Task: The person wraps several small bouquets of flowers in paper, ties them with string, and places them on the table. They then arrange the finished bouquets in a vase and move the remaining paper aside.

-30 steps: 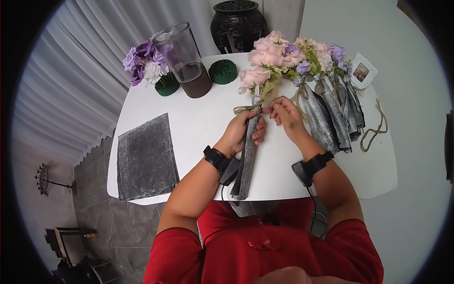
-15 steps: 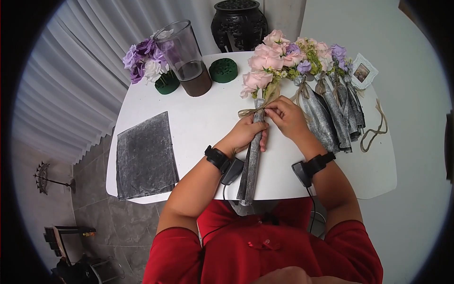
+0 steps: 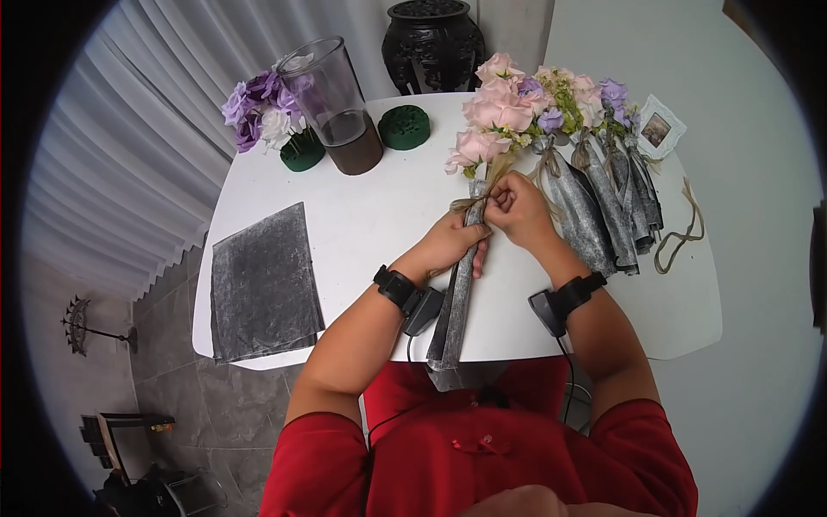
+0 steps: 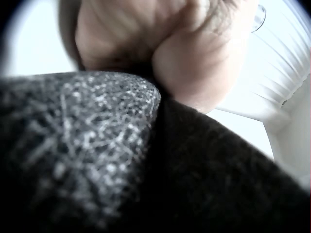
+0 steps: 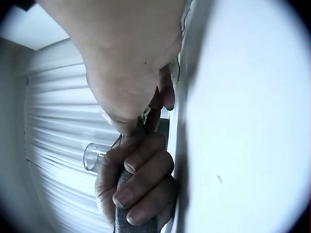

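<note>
Since the earlier frames, both hands are drawing closer together at the ribbon tie, and the wrapped stem is lying a little further toward the vase side, its flower end nearer the finished bunches.

Grey wrapping sheet (image 3: 265, 283): lying flat at the left edge of the white tabletop (image 3: 379, 215).

Purple and white flowers (image 3: 258, 108): sitting in a green foam base at the far left corner, just beside the glass vase (image 3: 334, 103), which is standing upright with dark contents at its bottom. A second green foam block (image 3: 404, 127) is resting near the vase.

Left hand (image 3: 452, 244): fingers (image 5: 141, 179) are curling round the grey-wrapped flower stem (image 3: 457, 297), gripping it just below the tie. The stem is lying on the tabletop, running from the near edge up to its pink rose head (image 3: 476, 146).

Ribbon (image 3: 472, 203): sitting at the top of the wrap, between the two hands.

Right hand (image 3: 517, 207): fingers are curling and pinching the ribbon, touching the left hand.

Finished wrapped bouquets (image 3: 603, 198): lying side by side to the right, flower heads pointing away from the person. Loose ribbon (image 3: 680, 237) is lying beside them; a small white picture frame (image 3: 659, 127) is standing at the far right corner.
</note>
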Available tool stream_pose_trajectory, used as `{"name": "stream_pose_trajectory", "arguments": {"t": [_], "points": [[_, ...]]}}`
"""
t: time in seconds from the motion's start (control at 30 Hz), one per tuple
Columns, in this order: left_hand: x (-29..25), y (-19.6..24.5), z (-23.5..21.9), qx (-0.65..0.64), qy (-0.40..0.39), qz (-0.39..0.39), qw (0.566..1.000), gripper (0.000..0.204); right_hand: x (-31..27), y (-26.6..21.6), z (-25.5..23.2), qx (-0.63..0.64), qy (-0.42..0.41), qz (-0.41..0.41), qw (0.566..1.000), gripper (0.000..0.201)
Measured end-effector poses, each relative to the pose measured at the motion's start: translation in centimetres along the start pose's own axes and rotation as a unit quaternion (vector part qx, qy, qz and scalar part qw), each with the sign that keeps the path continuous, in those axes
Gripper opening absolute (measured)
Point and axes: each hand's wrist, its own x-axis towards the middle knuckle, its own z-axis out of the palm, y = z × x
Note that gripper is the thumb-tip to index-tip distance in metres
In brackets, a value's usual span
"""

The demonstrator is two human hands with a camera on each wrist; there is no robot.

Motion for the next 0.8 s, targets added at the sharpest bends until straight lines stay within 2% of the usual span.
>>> {"name": "stream_pose_trajectory", "arguments": {"t": [0.07, 0.1, 0.17, 0.27, 0.4, 0.47, 0.5, 0.57, 0.7, 0.8], "points": [[-0.4, 0.6, 0.5, -0.011, 0.001, 0.047, 0.999, 0.008, 0.3, 1.5, 0.5, 0.109, 0.004, 0.069, 0.992, 0.017], [-0.4, 0.7, 0.5, -0.012, 0.002, 0.048, 0.999, 0.008, 0.3, 0.8, 0.4, 0.109, 0.002, 0.069, 0.992, 0.017], [-0.5, 0.9, 0.6, -0.062, -0.016, 0.068, 0.996, 0.014, 0.4, -1.3, 0.0, 0.215, 0.003, 0.203, 0.955, 0.015], [-0.6, 1.2, 0.7, -0.09, -0.022, 0.057, 0.994, 0.023, 0.7, 0.1, 0.6, 0.271, 0.01, 0.244, 0.931, 0.014], [-0.6, 0.8, 0.4, -0.102, -0.019, 0.072, 0.992, 0.026, 0.5, -0.5, 0.2, 0.309, -0.009, 0.261, 0.915, 0.013], [-0.6, 0.8, 0.5, -0.102, -0.004, 0.063, 0.993, 0.026, 0.2, 0.3, 0.4, 0.307, -0.008, 0.161, 0.938, 0.011], [-0.6, 0.9, 0.5, -0.102, -0.004, 0.064, 0.993, 0.026, 0.2, 0.0, 0.3, 0.307, -0.008, 0.16, 0.938, 0.011], [-0.6, 0.9, 0.4, -0.105, 0.004, 0.061, 0.993, 0.025, 0.1, -0.4, 0.1, 0.285, 0.048, 0.008, 0.957, 0.013], [-0.3, 0.7, 0.1, -0.084, -0.01, 0.051, 0.995, 0.026, 0.3, 1.1, 0.7, 0.262, 0.014, -0.032, 0.965, 0.017], [-0.6, 1.0, 0.3, -0.098, -0.014, 0.048, 0.994, 0.027, 0.4, 0.9, 0.3, 0.19, 0.003, -0.07, 0.979, 0.018]]}}
